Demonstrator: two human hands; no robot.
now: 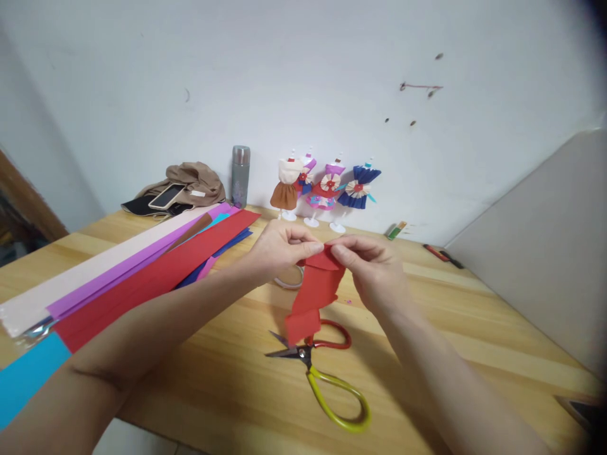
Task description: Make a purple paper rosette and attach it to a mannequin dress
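A strip of red crepe paper (320,287) hangs down from between my two hands, its top edge folded over. My left hand (287,245) pinches the upper left of the fold between thumb and fingers. At the upper right corner, my right hand (374,262) pinches the same strip, with the two thumbs close together. Beneath the strip, scissors (308,360) with one red and one yellow handle lie on the table with their blades apart. The strip's lower end overlaps part of them. A roll of tape (289,278) lies behind the paper, partly hidden by my left hand.
Long folded crepe paper sheets (156,281) in several colours cover the table's left side. Behind them are a brown cloth (199,180), a phone (167,196) and a flask (240,177). Several small dress stands (287,183) line the wall. A red-and-black tool (436,253) lies at right.
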